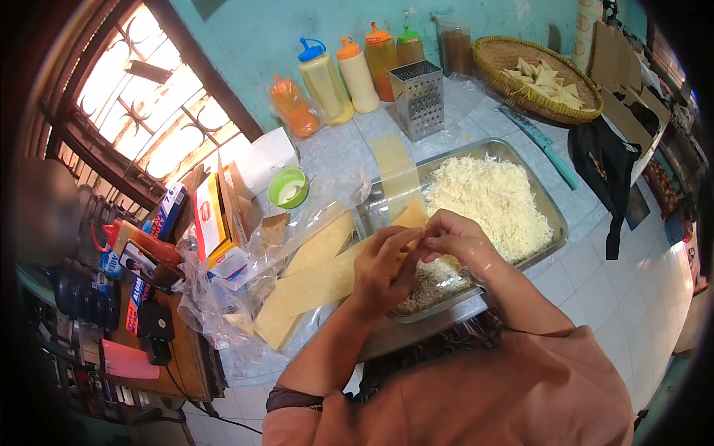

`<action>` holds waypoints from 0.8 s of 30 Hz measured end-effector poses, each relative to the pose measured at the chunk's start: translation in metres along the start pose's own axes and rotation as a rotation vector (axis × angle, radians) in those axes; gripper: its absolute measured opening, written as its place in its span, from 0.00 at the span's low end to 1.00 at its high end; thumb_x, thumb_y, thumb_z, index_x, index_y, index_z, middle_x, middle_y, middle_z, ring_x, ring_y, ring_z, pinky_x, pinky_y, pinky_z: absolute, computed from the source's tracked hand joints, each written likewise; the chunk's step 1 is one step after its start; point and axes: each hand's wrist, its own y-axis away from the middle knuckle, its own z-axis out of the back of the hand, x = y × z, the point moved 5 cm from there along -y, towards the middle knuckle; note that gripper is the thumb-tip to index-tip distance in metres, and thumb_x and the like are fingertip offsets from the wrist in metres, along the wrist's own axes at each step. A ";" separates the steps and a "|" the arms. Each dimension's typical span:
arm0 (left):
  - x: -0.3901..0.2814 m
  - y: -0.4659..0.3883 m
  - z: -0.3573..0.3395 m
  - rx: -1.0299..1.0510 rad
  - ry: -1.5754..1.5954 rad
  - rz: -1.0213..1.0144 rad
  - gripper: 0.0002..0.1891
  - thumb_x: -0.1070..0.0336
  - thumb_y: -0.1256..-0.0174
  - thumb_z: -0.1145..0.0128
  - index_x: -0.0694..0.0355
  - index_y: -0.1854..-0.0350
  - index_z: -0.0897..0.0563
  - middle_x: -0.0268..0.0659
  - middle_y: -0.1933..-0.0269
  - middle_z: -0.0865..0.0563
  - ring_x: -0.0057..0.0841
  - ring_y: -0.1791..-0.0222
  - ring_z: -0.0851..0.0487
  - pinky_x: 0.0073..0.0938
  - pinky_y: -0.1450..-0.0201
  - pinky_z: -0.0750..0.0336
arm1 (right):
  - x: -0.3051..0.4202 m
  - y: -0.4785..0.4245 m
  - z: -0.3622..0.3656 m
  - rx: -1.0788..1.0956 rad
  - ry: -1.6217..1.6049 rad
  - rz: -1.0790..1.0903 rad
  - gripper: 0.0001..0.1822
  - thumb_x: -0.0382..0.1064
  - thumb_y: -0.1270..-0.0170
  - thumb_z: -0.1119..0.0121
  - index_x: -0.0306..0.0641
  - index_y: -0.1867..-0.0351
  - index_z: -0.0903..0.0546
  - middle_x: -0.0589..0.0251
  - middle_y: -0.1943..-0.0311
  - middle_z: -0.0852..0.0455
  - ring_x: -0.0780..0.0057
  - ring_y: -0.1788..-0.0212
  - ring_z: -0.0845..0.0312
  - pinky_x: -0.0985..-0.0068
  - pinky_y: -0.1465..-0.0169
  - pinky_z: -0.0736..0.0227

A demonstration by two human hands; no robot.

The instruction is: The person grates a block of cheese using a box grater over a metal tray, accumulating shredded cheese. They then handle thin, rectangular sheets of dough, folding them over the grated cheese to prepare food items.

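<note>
My left hand (pixel 385 267) holds the folded end of a thin pastry strip (pixel 329 279), whose tail trails left over a stack of pastry sheets (pixel 273 329). My right hand (pixel 457 242) pinches at the same folded end, so its fingertips meet those of the left. Both hands are above a steel tray (pixel 560 223) heaped with grated cheese (pixel 479 195). Another pastry strip (pixel 396 173) lies across the tray's far left rim. Whatever filling sits inside the fold is hidden by my fingers.
Beyond the tray stand a box grater (pixel 418 100) and several squeeze bottles (pixel 357 75). A woven basket (pixel 482 69) holds folded pastry triangles (pixel 541 83); a knife (pixel 538 145) lies nearby. Left are a green bowl (pixel 288 188) of white paste, plastic wrapping (pixel 223 301) and a carton (pixel 220 228).
</note>
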 end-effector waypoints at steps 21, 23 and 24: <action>-0.007 -0.002 0.001 0.063 -0.081 -0.050 0.17 0.80 0.49 0.41 0.61 0.55 0.19 0.39 0.61 0.19 0.27 0.67 0.19 0.22 0.69 0.24 | -0.001 0.004 0.003 -0.043 -0.191 -0.080 0.06 0.35 0.40 0.47 0.34 0.66 0.27 0.56 0.68 0.19 0.67 0.64 0.17 0.74 0.60 0.21; -0.008 -0.001 0.002 0.055 -0.069 -0.049 0.16 0.79 0.51 0.41 0.61 0.57 0.19 0.39 0.61 0.19 0.30 0.66 0.19 0.25 0.67 0.24 | 0.001 0.005 0.001 -0.065 -0.191 -0.080 0.06 0.33 0.43 0.47 0.33 0.67 0.28 0.55 0.69 0.19 0.66 0.67 0.17 0.70 0.59 0.20; -0.007 -0.001 0.001 0.047 -0.058 -0.047 0.16 0.79 0.53 0.42 0.61 0.58 0.19 0.39 0.62 0.19 0.33 0.65 0.19 0.28 0.65 0.24 | 0.001 0.005 0.001 -0.065 -0.192 -0.076 0.06 0.33 0.43 0.48 0.33 0.67 0.27 0.55 0.70 0.19 0.65 0.67 0.17 0.70 0.59 0.20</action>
